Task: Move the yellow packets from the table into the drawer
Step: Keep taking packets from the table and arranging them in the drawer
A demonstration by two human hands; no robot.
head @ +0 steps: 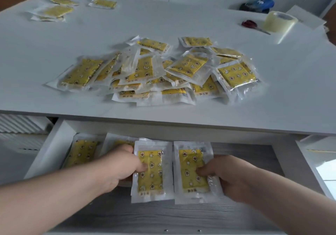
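Head view looks down past a white worktop (54,52) into an open drawer (163,216) just under its near edge. The left hand (123,165) grips a yellow packet (151,173) by its left edge: the thumb (142,166) presses on the printed face and the fingers (128,149) curl behind the wrapper. The right hand (232,178) grips a second packet (192,173) by its right edge, thumb on top, with that hand's other fingers hidden under the wrapper. Both packets stand lengthwise side by side, long edges nearly touching, above the drawer's grey wood-grain floor. Whether they rest on it or are held just over it cannot be told. A third packet (81,154) lies in the drawer against the left wall. A fourth packet (116,141) lies next to it, partly hidden by the left hand and the worktop edge.

On the worktop a loose pile (160,71) of yellow packets in clear wrappers sits in the middle, many overlapping. Well apart, at the far left corner, lies a small cluster (54,11) of packets, with a single packet (103,3) near it. At the far right are a tape roll (278,20), red-handled scissors (249,23) just beside it, and a blue and black object (258,4) behind them, too blurred to name.
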